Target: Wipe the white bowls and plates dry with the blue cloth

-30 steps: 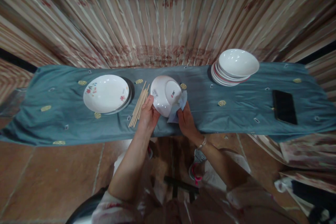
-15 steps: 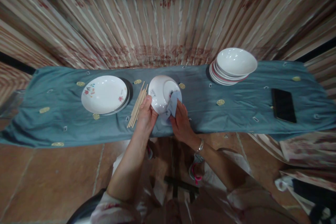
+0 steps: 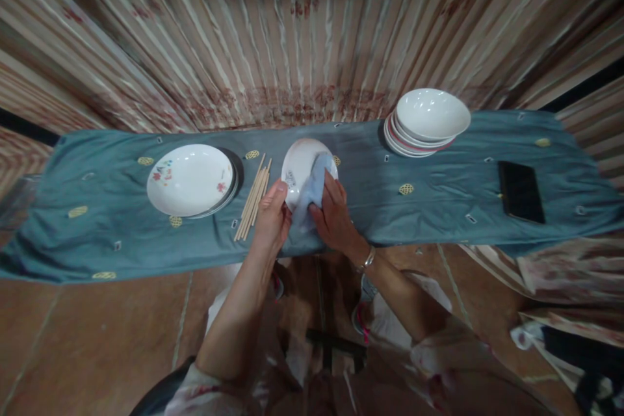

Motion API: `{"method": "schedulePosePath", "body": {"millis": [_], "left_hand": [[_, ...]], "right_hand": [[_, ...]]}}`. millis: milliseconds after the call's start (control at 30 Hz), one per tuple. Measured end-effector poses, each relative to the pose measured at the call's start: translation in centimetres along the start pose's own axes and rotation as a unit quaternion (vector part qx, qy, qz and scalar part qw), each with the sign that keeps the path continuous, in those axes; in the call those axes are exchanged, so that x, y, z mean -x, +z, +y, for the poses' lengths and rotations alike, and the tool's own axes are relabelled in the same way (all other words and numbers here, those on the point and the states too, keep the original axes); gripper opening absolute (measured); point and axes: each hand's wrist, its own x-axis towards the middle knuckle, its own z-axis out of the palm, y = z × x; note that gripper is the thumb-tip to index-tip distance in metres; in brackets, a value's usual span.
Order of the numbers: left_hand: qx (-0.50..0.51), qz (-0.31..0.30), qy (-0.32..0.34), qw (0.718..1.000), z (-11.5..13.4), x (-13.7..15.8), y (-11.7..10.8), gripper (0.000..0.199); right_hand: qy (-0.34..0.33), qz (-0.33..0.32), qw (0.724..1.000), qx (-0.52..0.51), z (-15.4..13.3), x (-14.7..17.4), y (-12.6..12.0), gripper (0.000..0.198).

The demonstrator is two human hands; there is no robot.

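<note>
"Which step?"
"Wiping, I'd judge: my left hand (image 3: 272, 218) grips the bowl (image 3: 298, 166) over the table (image 3: 370, 201), beside the chopsticks (image 3: 252, 201); my right hand (image 3: 336, 216) holds a cloth (image 3: 314, 185) against it."
"Next move needs?"
"A steady left grip, probably."

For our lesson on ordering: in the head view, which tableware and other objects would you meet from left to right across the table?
Stack of plates, chopsticks, held bowl, stack of bowls, flat black object.

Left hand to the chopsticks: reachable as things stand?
Probably yes. The left hand is right beside the chopsticks with nothing visible between them, but it is gripping the bowl, so it would likely need to let go first.
</note>
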Motion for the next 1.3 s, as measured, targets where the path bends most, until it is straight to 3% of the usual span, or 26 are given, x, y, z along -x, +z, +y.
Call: {"method": "schedulePosePath", "body": {"millis": [300,767,1300], "left_hand": [[0.007,0.006,-0.008,1.000,-0.1,0.1,-0.1,0.025],[0.017,-0.001,-0.008,1.000,-0.1,0.0,-0.5,0.032],[0.037,0.054,0.019,0.998,-0.8,-1.0,-1.0,0.033]], "right_hand": [[-0.003,0.030,1.000,0.008,1.6,-1.1,0.0,0.061],[0.042,0.028,0.999,-0.010,3.2,-0.2,0.1,0.059],[0.039,0.014,0.997,-0.057,1.4,2.7,0.0,0.059]]}}
